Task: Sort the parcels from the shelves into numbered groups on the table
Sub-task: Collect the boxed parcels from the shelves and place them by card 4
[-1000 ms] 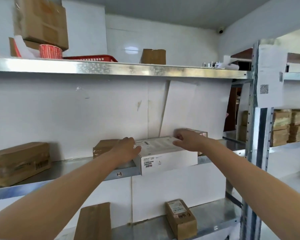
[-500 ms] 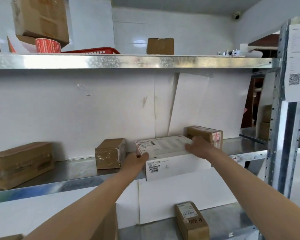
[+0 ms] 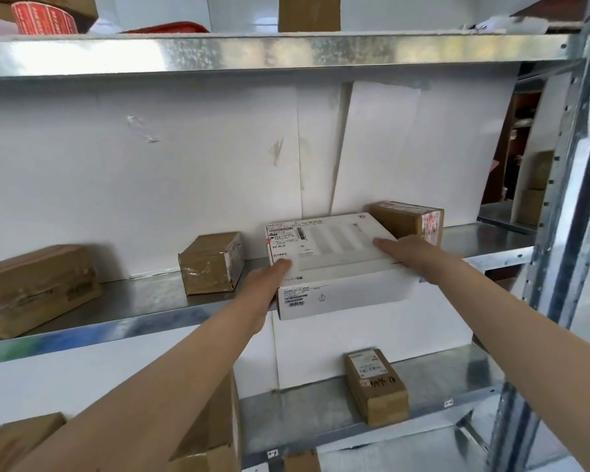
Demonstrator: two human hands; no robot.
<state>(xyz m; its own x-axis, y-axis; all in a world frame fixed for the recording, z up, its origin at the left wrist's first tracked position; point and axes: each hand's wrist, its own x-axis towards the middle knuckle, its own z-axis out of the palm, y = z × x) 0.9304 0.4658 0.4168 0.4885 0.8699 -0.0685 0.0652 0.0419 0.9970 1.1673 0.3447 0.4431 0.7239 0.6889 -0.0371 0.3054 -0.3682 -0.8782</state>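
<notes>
A flat white parcel (image 3: 331, 253) with a shipping label on top and a barcode on its front sticks out over the front edge of the middle metal shelf (image 3: 143, 301). My left hand (image 3: 268, 284) grips its left front corner, thumb on top. My right hand (image 3: 406, 255) lies on its right top edge with fingers wrapped around the side. Both hands hold the parcel between them.
Brown taped boxes stand on the same shelf: a small box (image 3: 212, 262) left of the parcel, a large box (image 3: 34, 289) at far left, a third box (image 3: 413, 219) behind the parcel. A labelled box (image 3: 375, 386) sits on the lower shelf. A steel upright (image 3: 559, 233) stands at right.
The white parcel has slid forward off the shelf edge towards me. My left hand shifted from beside it to its front left corner; the view moved closer and slightly down.
</notes>
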